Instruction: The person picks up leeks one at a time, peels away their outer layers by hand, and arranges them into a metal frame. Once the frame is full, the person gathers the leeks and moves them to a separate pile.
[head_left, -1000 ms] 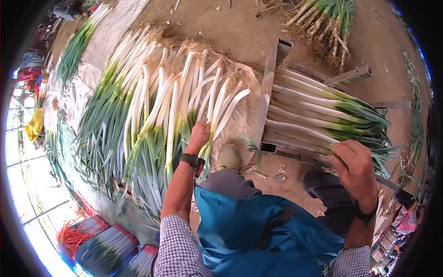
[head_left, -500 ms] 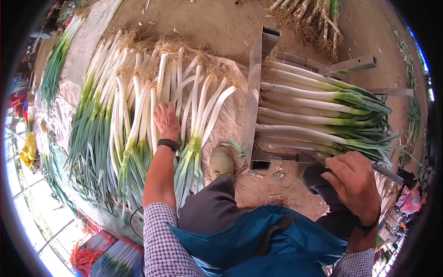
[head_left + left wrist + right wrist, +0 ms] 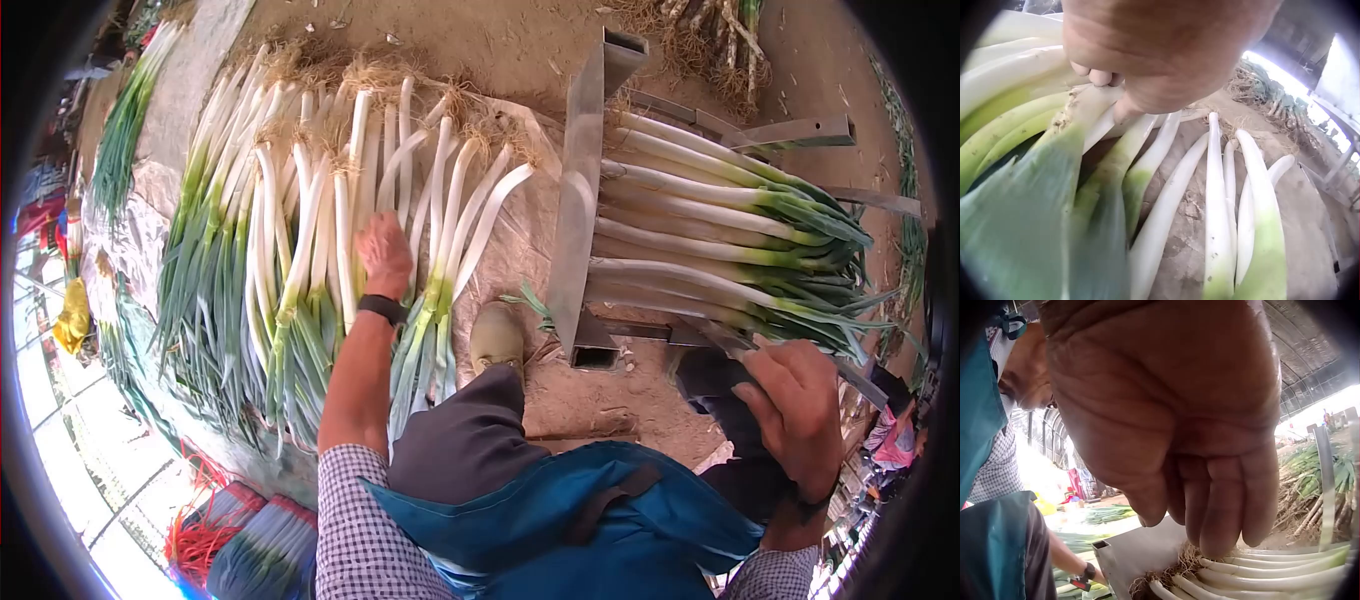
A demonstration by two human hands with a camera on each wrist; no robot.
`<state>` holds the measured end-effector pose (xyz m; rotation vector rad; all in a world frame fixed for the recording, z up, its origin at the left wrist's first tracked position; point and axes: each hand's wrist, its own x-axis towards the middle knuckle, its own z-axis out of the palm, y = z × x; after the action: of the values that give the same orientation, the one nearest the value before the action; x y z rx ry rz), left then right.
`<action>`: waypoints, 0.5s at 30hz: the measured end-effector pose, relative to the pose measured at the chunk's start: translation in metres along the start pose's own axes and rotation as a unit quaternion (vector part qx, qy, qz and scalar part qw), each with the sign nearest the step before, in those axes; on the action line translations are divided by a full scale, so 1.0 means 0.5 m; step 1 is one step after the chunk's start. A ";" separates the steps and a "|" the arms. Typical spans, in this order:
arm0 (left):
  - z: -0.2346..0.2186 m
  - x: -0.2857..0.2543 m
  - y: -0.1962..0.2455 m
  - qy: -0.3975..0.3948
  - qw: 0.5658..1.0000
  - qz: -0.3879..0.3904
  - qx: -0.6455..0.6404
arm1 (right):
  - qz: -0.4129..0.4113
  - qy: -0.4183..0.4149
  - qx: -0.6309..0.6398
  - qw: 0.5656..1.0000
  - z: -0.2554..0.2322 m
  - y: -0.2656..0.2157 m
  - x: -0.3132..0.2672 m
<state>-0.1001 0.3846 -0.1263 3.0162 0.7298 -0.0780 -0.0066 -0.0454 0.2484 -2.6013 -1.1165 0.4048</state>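
Gathering, I judge: my left hand [image 3: 385, 255] curls round a leek [image 3: 1089, 107], right hand [image 3: 800, 410] loose, empty; next, perhaps, the rack [image 3: 574, 225], three o'clock.

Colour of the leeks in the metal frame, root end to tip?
Leeks: white, then yellow-green, then dark green. Best in the head view.

Appears to be a farm packing shed. Has a ribbed, arched roof [image 3: 1319, 359] above the right-hand fingers [image 3: 1219, 519] and bare earth [image 3: 450, 35] beyond the left-hand fingers [image 3: 378, 235]. Holds loose leeks [image 3: 298, 265] around the latter, bundles [image 3: 262, 560] behind and left of them, and a metal frame [image 3: 577, 200] of leeks beyond the right-hand fingers.
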 end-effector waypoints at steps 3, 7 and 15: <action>0.002 -0.029 0.048 -0.031 0.999 -0.021 0.004 | -0.002 -0.011 0.012 1.000 0.010 0.006 -0.002; 0.026 -0.008 0.074 0.024 0.992 -0.123 0.006 | 0.021 -0.041 0.010 0.999 0.008 0.014 0.007; 0.008 -0.012 0.071 0.003 0.995 -0.103 -0.001 | 0.063 -0.051 0.004 0.997 -0.013 0.047 -0.031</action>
<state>-0.0894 0.3502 -0.1292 2.9296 1.0374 -0.0753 0.0012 -0.0733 0.2479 -2.6782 -0.9827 0.5758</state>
